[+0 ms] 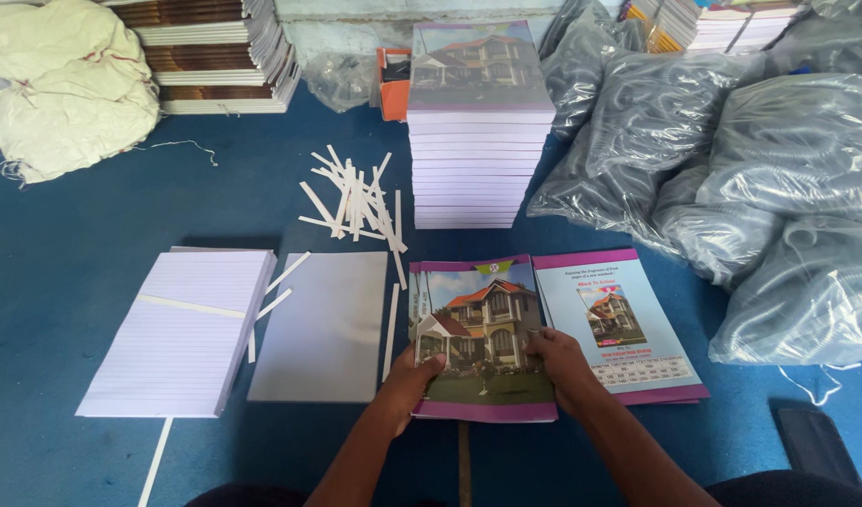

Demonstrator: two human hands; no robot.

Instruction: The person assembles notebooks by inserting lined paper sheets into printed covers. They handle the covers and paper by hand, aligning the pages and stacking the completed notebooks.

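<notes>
Notebook cover sheet, glossy, purple-bordered, printed with a red-roofed house [482, 340], lay folded open on blue floor covering [74, 253], directly before the person. Its rear panel, pale blue with small print, extended right, its far edge close to clear plastic bags of coiled binding [787, 188]. Little open room remained on that side. Left of the cover lay a plain grey card sheet [323, 329], a white strip between the two, and farther left a block of ruled white pages [182, 329] with a white paper strip across it. Bare floor stayed open left of that block and near the lower edge. Behind the cover stood a tall stack of finished house-cover notebooks [478, 150], with loose white paper strips [356, 197] scattered beside it.

Both forearms were cut off by the lower edge. Thickness beneath the cover sheet was hard to judge; several layers showed at its left edge. Cream cloth bundle [60, 84] and striped stacks at top left were partly out of view.

Left hand [414, 368] gripped the cover's lower left edge, thumb on top, fingers curled beneath. Right hand [557, 361] pressed near the fold at lower right of the house picture, fingers bent and close together on the sheet.
</notes>
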